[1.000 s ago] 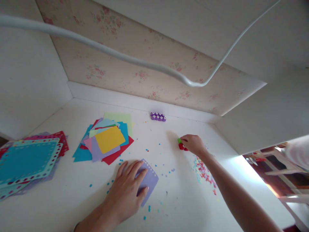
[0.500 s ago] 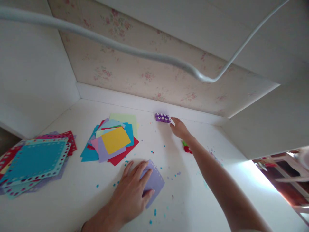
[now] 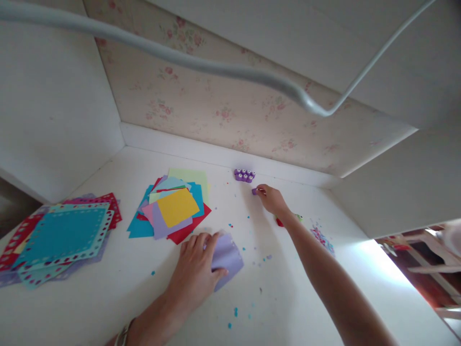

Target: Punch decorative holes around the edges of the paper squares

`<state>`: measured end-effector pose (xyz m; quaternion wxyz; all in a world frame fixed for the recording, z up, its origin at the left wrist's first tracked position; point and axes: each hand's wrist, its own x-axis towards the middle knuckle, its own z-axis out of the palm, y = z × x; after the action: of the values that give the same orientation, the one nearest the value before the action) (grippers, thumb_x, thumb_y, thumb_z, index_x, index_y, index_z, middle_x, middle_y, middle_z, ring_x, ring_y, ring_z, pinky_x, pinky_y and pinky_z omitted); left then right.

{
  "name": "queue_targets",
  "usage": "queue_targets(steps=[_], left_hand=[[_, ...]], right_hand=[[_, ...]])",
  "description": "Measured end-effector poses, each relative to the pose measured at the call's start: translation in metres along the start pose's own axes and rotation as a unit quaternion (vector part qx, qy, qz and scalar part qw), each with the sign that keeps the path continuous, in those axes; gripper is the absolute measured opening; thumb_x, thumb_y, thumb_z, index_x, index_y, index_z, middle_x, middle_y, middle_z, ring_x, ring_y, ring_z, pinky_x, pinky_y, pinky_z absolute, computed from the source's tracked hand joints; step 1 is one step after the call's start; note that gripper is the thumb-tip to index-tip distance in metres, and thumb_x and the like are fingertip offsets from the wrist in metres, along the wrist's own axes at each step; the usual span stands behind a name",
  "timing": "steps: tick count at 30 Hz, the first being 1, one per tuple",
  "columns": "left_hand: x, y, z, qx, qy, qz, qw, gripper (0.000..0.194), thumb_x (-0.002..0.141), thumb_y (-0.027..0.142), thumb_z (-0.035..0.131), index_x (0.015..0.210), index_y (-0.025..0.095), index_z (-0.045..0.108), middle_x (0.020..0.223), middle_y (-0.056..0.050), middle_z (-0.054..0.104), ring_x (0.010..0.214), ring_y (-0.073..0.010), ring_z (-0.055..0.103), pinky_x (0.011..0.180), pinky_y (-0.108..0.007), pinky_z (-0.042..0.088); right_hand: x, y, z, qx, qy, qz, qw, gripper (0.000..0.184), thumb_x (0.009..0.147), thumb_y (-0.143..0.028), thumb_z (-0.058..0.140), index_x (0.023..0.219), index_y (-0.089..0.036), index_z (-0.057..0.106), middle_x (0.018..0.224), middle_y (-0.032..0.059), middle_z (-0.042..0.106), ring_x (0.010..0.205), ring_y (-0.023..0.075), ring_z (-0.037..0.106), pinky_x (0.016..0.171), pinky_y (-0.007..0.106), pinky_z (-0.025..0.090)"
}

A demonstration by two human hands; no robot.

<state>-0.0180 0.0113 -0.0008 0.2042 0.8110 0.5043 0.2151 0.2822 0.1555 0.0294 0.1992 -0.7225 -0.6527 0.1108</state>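
Note:
Pinched in the fingers of my right hand (image 3: 272, 198) is a small purple paper punch (image 3: 255, 191), just above the table. Behind it, several matching purple punches with white tops (image 3: 244, 176) stand in two rows near the wall. My left hand (image 3: 197, 264) grips a lilac sheet of paper (image 3: 226, 259), thumb on the near side and fingers at its left edge, with the sheet slightly bent. Below my right forearm lie a red object (image 3: 279, 222) and a green one (image 3: 298, 217), both partly hidden.
A loose stack of coloured paper (image 3: 178, 207) lies left of centre. Further left is a pile of sheets with punched borders (image 3: 65, 235). Paper bits (image 3: 236, 312) are scattered about, with a denser heap of confetti (image 3: 322, 240) at right. A white cable (image 3: 230, 69) crosses overhead.
My right hand has taken one purple punch from the group and drawn it nearer. My left hand has closed on the lilac sheet, which was lying flat under it, and bent it.

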Motion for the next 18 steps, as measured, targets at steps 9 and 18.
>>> queue_targets(steps=[9, 18], left_hand=[[-0.001, -0.005, 0.004, -0.078, 0.024, -0.026, 0.996, 0.077, 0.064, 0.016, 0.082, 0.135, 0.022, 0.051, 0.131, -0.012, 0.049, 0.123, -0.0318, 0.049, 0.106, -0.046, 0.040], [0.008, 0.003, 0.000, -0.276, -0.019, -0.084, 0.957, 0.051, 0.083, 0.026, 0.064, 0.131, 0.022, 0.050, 0.088, 0.000, 0.071, 0.080, -0.0195, 0.068, 0.075, -0.028, 0.052]], right_hand=[[-0.151, -0.014, 0.020, 0.366, 0.009, 0.015, 0.931, 0.032, 0.090, -0.046, 0.061, 0.111, -0.022, 0.064, 0.122, 0.0108, 0.069, 0.105, 0.0229, 0.069, 0.089, 0.039, 0.056], [-0.186, -0.021, 0.044, 0.434, 0.015, 0.032, 0.900, 0.029, 0.088, -0.042, 0.067, 0.108, -0.022, 0.068, 0.117, 0.0111, 0.071, 0.103, 0.0242, 0.069, 0.091, 0.041, 0.056]])
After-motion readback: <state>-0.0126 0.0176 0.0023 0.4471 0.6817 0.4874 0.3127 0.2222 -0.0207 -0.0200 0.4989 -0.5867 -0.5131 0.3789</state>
